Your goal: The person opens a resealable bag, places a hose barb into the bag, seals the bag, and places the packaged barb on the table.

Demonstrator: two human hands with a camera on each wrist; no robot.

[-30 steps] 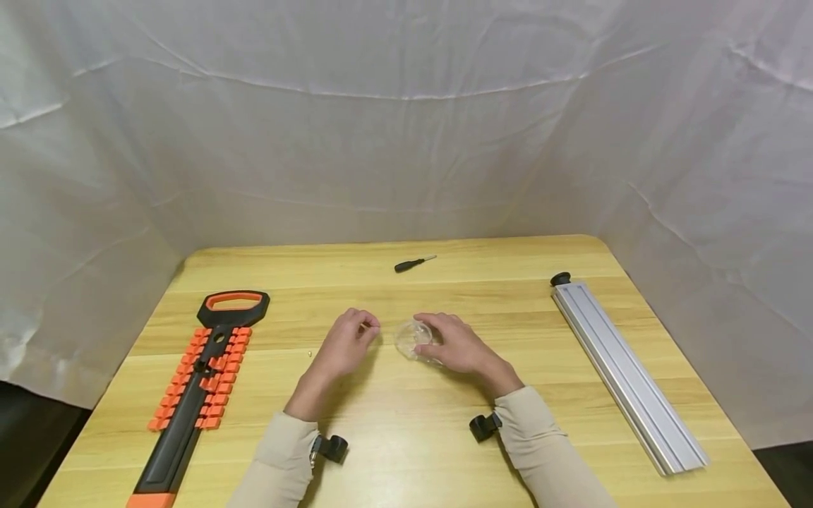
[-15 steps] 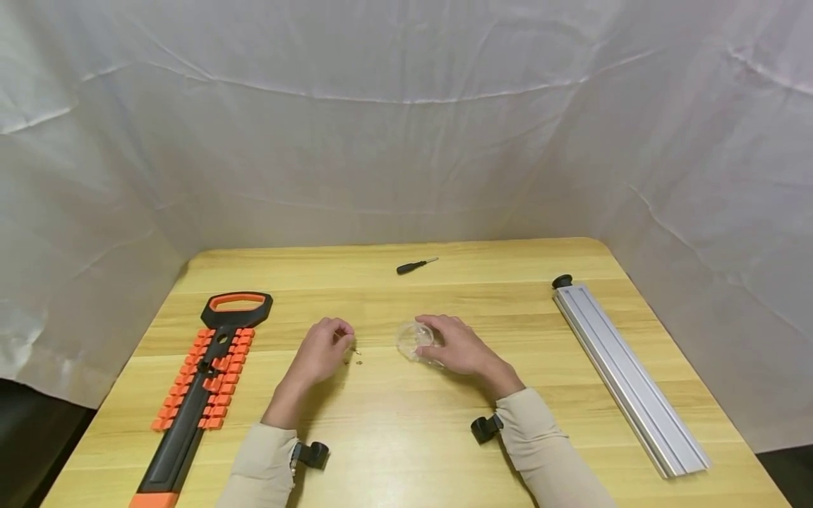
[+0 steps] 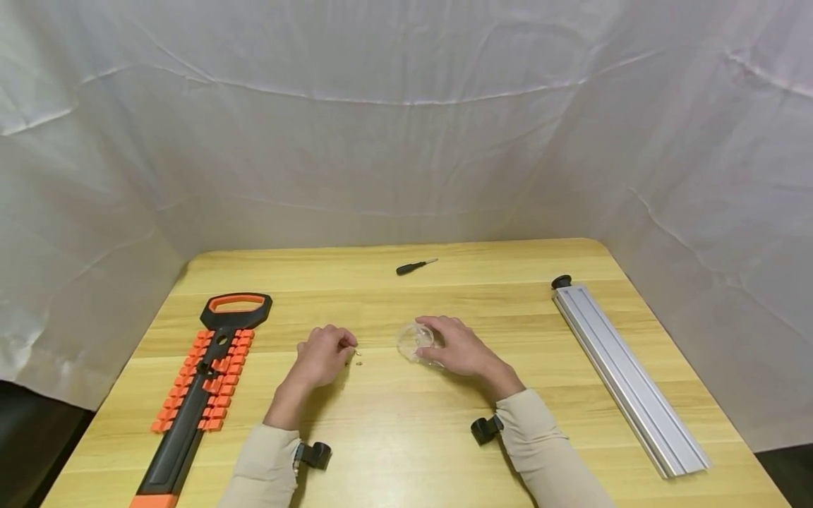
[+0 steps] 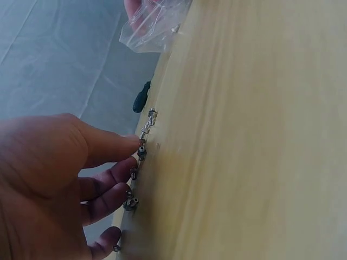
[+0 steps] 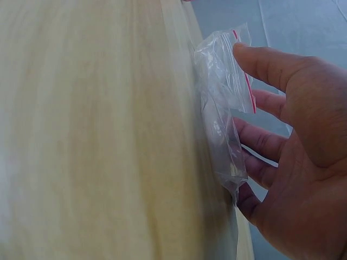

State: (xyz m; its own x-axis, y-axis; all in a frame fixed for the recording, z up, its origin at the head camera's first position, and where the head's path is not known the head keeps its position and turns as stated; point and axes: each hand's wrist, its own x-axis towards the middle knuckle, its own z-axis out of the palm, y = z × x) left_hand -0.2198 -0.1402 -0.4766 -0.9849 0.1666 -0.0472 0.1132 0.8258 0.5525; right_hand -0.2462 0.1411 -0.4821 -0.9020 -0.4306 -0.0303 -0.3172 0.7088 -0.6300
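My left hand (image 3: 325, 356) is low over the table left of centre, thumb and index finger pinching at a small shiny metal piece (image 4: 142, 151). More small metal pieces (image 4: 130, 203) lie by the other fingertips, in a loose line along the wood; two show as specks (image 3: 358, 363) beside the hand in the head view. The index fingertip is hidden behind the thumb in the left wrist view. To the right, my right hand (image 3: 460, 347) holds a clear zip bag (image 5: 222, 119) on the table, thumb near its red-striped mouth (image 5: 246, 81) and fingers behind.
A black-handled screwdriver (image 3: 411, 268) lies toward the back edge. On the left is a black tool rail (image 3: 181, 430) with orange clips (image 3: 235, 360). A long grey metal profile (image 3: 625, 377) with a black knob (image 3: 562, 281) lies on the right. Grey cloth (image 3: 406, 155) surrounds the table.
My left hand has moved left from beside the bag, uncovering small metal pieces, then dipped slightly with its fingertips to them. The right hand and bag have stayed in place.
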